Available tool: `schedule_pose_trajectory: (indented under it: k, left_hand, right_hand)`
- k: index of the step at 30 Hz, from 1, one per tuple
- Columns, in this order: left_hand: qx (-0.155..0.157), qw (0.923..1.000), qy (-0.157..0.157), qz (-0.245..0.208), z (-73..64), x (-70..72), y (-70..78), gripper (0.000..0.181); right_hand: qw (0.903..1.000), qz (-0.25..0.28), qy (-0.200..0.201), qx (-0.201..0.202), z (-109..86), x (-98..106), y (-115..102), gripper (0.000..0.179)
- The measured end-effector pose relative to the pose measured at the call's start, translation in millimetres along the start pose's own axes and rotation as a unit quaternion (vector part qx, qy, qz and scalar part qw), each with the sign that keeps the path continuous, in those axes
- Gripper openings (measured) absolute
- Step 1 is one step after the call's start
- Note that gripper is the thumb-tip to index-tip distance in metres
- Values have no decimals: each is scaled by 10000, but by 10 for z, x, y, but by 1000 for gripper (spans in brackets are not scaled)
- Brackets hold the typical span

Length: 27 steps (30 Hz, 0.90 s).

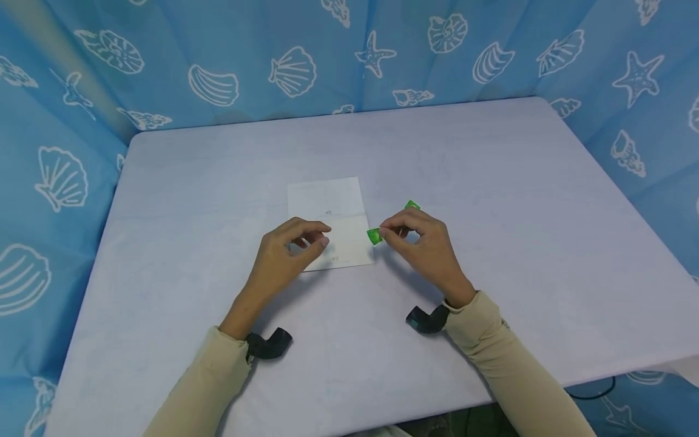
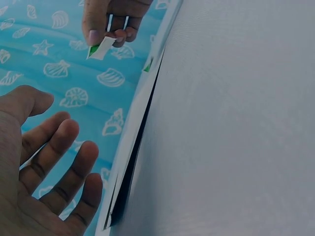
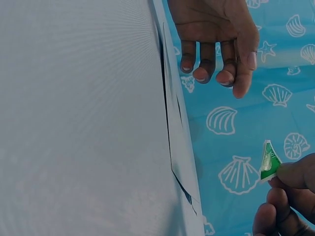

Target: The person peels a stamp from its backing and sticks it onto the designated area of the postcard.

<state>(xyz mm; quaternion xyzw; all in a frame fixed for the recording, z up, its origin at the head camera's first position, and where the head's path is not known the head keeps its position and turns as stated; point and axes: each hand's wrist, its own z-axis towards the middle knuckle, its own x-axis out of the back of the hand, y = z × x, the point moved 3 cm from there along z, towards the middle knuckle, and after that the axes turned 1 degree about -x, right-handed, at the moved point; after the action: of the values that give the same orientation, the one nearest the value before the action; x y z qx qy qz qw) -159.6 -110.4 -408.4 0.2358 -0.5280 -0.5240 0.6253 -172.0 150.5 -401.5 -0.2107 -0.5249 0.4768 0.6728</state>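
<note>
My right hand (image 1: 420, 243) pinches a small green piece with a white edge (image 1: 374, 236) between thumb and fingertips, held above the table by the right edge of a white folded sheet (image 1: 327, 197). In the left wrist view the pinched piece (image 2: 101, 49) shows a pale back. A second green piece (image 1: 412, 205) lies just beyond the right hand, partly hidden by it. My left hand (image 1: 292, 246) hovers over the sheet's lower left part, its fingers loosely bent and nothing between them. The sheet has a crease across it and small dark marks.
A white cloth covers the table (image 1: 519, 243). Blue curtains (image 1: 246, 54) with white shell and starfish prints hang behind it and at both sides. A black wrist device (image 1: 270, 344) sits at each cuff. A dark cable (image 1: 595, 396) hangs below the front right edge.
</note>
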Motion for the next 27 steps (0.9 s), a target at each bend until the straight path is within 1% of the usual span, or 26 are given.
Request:
schedule_pose_trajectory:
  k: [4, 7, 11, 15, 20, 27]
  left_hand:
    - [20, 10000, -15, -4, 3, -3, 7, 18]
    - [22, 10000, -10, -19, 3, -10, 8, 18]
    - [-9, 10000, -17, -54, 2, -18, 14, 18]
    - [-56, 10000, -44, -68, 6, -26, 26, 18]
    - [-73, 9999, -61, -30, 12, -31, 32, 18]
    - [-109, 9999, -67, 0, 10, -42, 19, 18]
  right_hand:
    - [10000, -7, 47, 1, 1, -2, -47, 6]
    - [10000, -3, 50, 11, 2, 5, -161, 6]
    - [10000, 20, 23, 31, 4, 29, -366, 5]
    - [10000, -6, 29, 83, -2, 43, -453, 5]
    - [9999, 37, 43, 116, -6, 24, -408, 5]
    - [9999, 123, -6, 90, -2, -67, -118, 6]
